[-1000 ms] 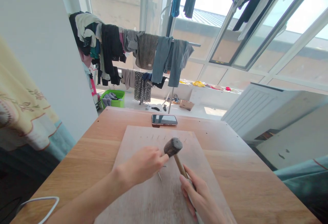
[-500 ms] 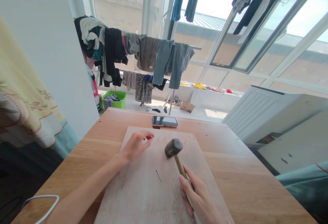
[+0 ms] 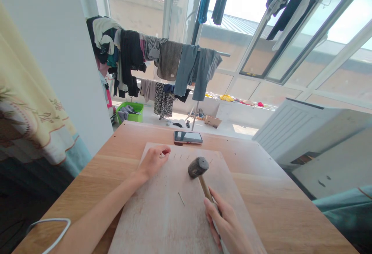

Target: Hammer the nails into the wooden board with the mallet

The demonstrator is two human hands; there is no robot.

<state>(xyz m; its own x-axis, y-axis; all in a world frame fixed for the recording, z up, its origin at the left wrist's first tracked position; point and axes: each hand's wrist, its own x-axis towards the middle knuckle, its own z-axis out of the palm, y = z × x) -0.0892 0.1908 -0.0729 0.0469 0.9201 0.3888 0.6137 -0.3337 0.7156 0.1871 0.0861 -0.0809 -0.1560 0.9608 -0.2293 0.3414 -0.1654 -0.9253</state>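
Observation:
A pale wooden board lies on the wooden table. My right hand is wrapped round the wooden handle of a hammer, whose dark head rests on the board. My left hand reaches to the board's far left corner, fingertips pinched on something small beside a row of nails standing in the board. One loose nail lies flat between my hands.
A phone lies at the table's far edge. A white cable loops at the near left corner. Beyond the table stand a laundry rack, a green basket and white panels at right.
My left hand left the hammer head and the loose nail, moving to the board's far left corner. The hammer and my right hand have barely shifted.

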